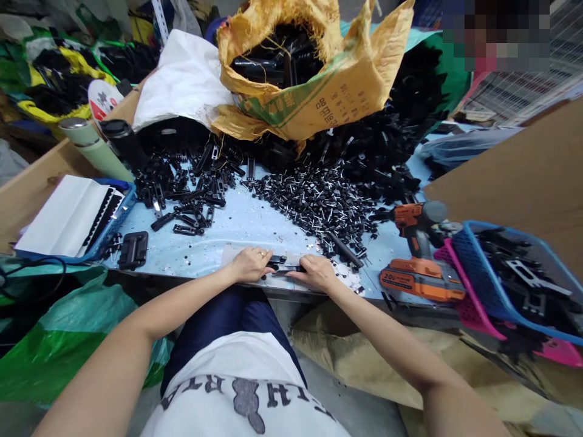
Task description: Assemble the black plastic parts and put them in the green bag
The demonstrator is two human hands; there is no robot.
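My left hand and my right hand rest at the near edge of the pale blue table. Both have their fingers curled onto a small flat black plastic part that lies between them on the table. A ring shows on my left hand. A heap of small black screws or pins spreads just beyond my hands. Loose black plastic brackets lie farther to the left.
An orange cordless drill stands right of my right hand. Blue and pink baskets of black parts sit at the far right. A blue tray with white sheets, a black latch part, two flasks and a yellow sack surround the area.
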